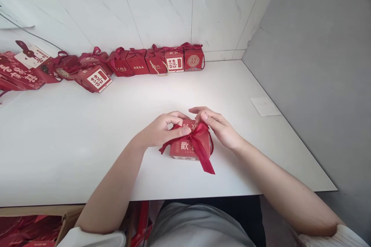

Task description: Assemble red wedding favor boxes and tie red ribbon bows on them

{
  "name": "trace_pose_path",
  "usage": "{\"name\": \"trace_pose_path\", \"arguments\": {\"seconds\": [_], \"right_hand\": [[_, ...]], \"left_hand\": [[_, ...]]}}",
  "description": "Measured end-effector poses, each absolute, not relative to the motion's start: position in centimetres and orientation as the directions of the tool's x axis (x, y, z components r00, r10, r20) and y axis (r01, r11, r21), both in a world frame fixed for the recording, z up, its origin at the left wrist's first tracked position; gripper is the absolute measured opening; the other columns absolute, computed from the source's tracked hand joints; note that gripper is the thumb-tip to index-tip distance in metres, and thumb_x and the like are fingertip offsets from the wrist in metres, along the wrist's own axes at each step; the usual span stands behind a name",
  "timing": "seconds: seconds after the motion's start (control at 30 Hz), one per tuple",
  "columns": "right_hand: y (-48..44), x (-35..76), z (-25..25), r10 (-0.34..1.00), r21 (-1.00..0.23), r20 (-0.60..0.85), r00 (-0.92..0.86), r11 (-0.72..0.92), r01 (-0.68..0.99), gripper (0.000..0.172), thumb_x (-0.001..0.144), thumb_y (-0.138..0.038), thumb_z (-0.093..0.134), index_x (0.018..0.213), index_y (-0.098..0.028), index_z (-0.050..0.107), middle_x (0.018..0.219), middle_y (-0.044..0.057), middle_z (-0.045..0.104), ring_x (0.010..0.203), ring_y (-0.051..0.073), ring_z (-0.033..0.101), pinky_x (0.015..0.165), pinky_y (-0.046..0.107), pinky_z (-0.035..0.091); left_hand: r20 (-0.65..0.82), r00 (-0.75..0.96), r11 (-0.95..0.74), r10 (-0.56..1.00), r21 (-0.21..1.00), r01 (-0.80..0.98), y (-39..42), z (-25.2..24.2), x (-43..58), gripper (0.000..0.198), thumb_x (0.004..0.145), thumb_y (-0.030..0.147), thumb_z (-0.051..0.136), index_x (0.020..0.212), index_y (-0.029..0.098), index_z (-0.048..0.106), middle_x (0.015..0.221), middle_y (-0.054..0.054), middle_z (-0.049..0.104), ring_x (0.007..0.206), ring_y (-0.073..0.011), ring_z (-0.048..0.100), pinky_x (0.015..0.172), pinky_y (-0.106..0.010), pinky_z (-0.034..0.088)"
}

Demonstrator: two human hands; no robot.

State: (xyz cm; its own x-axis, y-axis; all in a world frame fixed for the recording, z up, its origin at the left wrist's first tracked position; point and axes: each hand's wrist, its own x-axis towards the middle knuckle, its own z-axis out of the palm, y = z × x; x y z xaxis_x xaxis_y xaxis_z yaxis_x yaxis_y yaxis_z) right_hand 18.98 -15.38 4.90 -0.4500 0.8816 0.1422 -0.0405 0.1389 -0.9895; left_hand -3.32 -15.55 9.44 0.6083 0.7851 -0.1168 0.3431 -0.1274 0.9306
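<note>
In front of me on the table stands a small red gift box (178, 151) with gold and white Chinese characters and a dark red twisted cord at its right side. A glossy red ribbon (203, 153) is tied in a bow over its top, one tail hanging down the front. My left hand (162, 129) pinches the ribbon at the bow's left side, thumb lying by the knot and fingers curled behind. My right hand (218, 125) is at the bow's right loop, its fingers stretched out over the box's far edge and its thumb raised; part of the loop is hidden.
A row of red gift boxes with ribbons (137, 63) lines the tiled wall, and one box (97, 79) sits forward of it. Larger red packages (23, 73) lie far left. A white paper (265, 106) lies right. A cardboard carton (68, 214) with red items stands below the table's front edge.
</note>
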Motion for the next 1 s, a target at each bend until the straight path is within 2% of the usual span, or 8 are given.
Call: {"name": "trace_pose_path", "arguments": {"seconds": [0.13, 0.2, 0.27, 0.4, 0.57, 0.73, 0.87, 1.0], "right_hand": [[-16.6, 18.7, 5.5, 0.909, -0.902, 0.395, -0.136, 0.411, 0.131, 0.017, 0.1, -0.036, 0.05, 0.103, -0.025, 0.062, 0.12, 0.006, 0.064, 0.117, 0.022, 0.059, 0.099, 0.043, 0.048], [-17.7, 18.5, 6.1, 0.748, -0.695, 0.662, -0.048, 0.636, 0.335, 0.009, 0.097, -0.026, 0.053, 0.099, -0.024, 0.062, 0.107, 0.007, 0.067, 0.105, 0.022, 0.063, 0.094, 0.042, 0.049], [-19.2, 17.8, 6.6, 0.496, -0.376, 0.841, -0.218, 0.824, 0.423, 0.008, 0.094, -0.02, 0.057, 0.098, -0.023, 0.063, 0.102, 0.006, 0.069, 0.099, 0.021, 0.064, 0.091, 0.04, 0.051], [-22.5, 15.1, 6.6, 0.206, 0.02, 0.768, -0.606, 0.939, 0.344, 0.017, 0.095, -0.03, 0.059, 0.083, -0.021, 0.068, 0.118, 0.005, 0.069, 0.113, 0.022, 0.06, 0.102, 0.038, 0.048], [-24.2, 12.6, 5.1, 0.226, 0.175, 0.65, -0.726, 0.885, 0.432, 0.027, 0.098, -0.027, 0.051, 0.11, -0.013, 0.071, 0.141, 0.01, 0.057, 0.129, 0.024, 0.048, 0.109, 0.045, 0.045], [-23.7, 12.6, 4.5, 0.226, 0.167, 0.616, -0.755, 0.899, 0.405, 0.027, 0.1, -0.026, 0.05, 0.106, -0.013, 0.072, 0.133, 0.012, 0.063, 0.13, 0.028, 0.049, 0.119, 0.059, 0.031], [-22.8, 13.9, 5.9, 0.264, -0.12, 0.684, -0.68, 0.96, 0.252, 0.024, 0.1, -0.022, 0.051, 0.111, -0.012, 0.069, 0.121, 0.005, 0.071, 0.125, 0.018, 0.056, 0.126, 0.048, 0.019], [-21.8, 16.0, 7.8, 0.324, -0.423, 0.715, -0.62, 0.906, -0.014, 0.017, 0.099, -0.018, 0.054, 0.102, -0.014, 0.07, 0.105, 0.004, 0.076, 0.104, 0.011, 0.068, 0.117, 0.031, 0.038]], "left_hand": [[-0.122, 0.574, -0.076, 0.809, 0.948, 0.308, -15.5, 9.9, -3.7, 0.041, 0.097, 0.049, 0.047, 0.095, 0.018, 0.073, 0.123, -0.009, 0.062, 0.107, -0.0231, 0.063, 0.094, -0.035, 0.049], [-0.112, 0.542, -0.104, 0.833, 0.93, 0.351, -15.5, 10.2, -3.8, 0.038, 0.096, 0.049, 0.05, 0.098, 0.018, 0.073, 0.121, -0.008, 0.063, 0.107, -0.0232, 0.062, 0.093, -0.034, 0.049], [-0.097, 0.536, -0.142, 0.839, 0.911, 0.387, -15.5, 10.4, -3.9, 0.037, 0.095, 0.048, 0.052, 0.098, 0.018, 0.073, 0.119, -0.008, 0.065, 0.106, -0.0229, 0.062, 0.09, -0.032, 0.048], [-0.115, 0.478, -0.102, 0.871, 0.909, 0.404, -15.4, 10.2, -3.9, 0.041, 0.097, 0.05, 0.046, 0.097, 0.017, 0.07, 0.109, -0.007, 0.069, 0.1, -0.0216, 0.062, 0.088, -0.032, 0.047], [-0.146, 0.41, -0.05, 0.9, 0.901, 0.431, -15.2, 10.0, -4.0, 0.044, 0.096, 0.054, 0.044, 0.084, 0.017, 0.065, 0.092, -0.004, 0.069, 0.085, -0.0194, 0.061, 0.076, -0.032, 0.047], [-0.14, 0.456, -0.1, 0.879, 0.88, 0.464, -15.2, 10.2, -4.0, 0.043, 0.083, 0.051, 0.067, 0.063, 0.017, 0.05, 0.108, -0.005, 0.068, 0.093, -0.0203, 0.061, 0.08, -0.032, 0.047], [-0.127, 0.472, -0.136, 0.872, 0.865, 0.483, -15.2, 10.0, -4.2, 0.049, 0.073, 0.047, 0.078, 0.061, 0.017, 0.041, 0.109, -0.005, 0.067, 0.097, -0.0218, 0.062, 0.083, -0.034, 0.046], [-0.135, 0.484, -0.135, 0.865, 0.865, 0.483, -15.1, 9.8, -4.5, 0.05, 0.073, 0.047, 0.078, 0.061, 0.017, 0.04, 0.109, -0.005, 0.066, 0.096, -0.022, 0.062, 0.081, -0.034, 0.047]]}}
